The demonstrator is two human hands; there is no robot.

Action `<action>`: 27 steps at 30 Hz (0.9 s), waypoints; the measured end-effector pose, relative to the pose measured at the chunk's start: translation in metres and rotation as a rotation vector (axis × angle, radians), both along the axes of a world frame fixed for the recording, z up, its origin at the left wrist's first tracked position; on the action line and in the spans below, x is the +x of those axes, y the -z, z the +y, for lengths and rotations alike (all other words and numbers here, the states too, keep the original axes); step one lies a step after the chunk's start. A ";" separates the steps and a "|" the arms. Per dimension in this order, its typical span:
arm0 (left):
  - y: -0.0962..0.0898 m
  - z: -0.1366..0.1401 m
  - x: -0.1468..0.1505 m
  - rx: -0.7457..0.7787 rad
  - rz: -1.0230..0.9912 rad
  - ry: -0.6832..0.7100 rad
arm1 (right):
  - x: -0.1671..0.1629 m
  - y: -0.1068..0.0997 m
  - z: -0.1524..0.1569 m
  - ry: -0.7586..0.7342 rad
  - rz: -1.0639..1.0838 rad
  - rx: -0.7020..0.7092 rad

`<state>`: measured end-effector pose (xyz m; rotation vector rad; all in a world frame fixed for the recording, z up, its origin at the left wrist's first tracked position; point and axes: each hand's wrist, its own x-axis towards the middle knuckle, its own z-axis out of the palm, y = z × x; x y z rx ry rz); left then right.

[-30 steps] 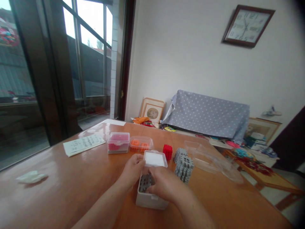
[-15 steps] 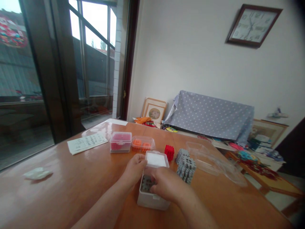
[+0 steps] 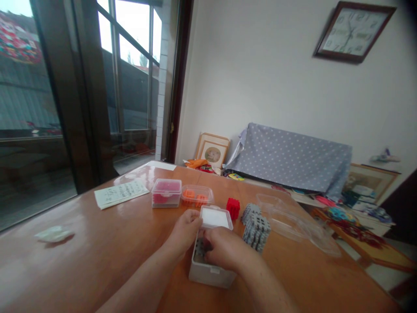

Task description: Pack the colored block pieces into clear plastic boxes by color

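The open box [image 3: 211,277] stands on the wooden table [image 3: 97,256], its lid [image 3: 216,217] raised on its far side, where the left hand [image 3: 185,229] sets bunched fingers at the left edge (whether they pinch it, I cannot tell). Inside the box, the right hand [image 3: 224,248] curls its fingers at the grey pieces [image 3: 199,253], its grip hidden; right of the box stand grey stacks [image 3: 256,230], and beyond it a red cube [image 3: 233,209] and orange pieces [image 3: 200,200] in a tub [image 3: 208,192].
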<state>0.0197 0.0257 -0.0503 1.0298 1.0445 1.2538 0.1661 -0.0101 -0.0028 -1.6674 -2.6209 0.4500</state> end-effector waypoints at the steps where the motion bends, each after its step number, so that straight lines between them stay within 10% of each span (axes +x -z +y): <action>1: -0.001 0.000 0.000 0.003 0.007 -0.007 | 0.001 0.001 0.000 -0.001 0.010 0.002; 12: 0.003 0.000 -0.002 0.050 0.075 0.000 | 0.025 -0.017 -0.021 0.091 0.431 0.130; 20: 0.000 -0.001 -0.004 0.044 0.130 0.016 | 0.114 -0.013 -0.033 0.592 1.119 0.579; 27: 0.011 0.006 -0.006 0.052 0.168 0.043 | 0.159 0.029 -0.008 0.572 1.147 0.306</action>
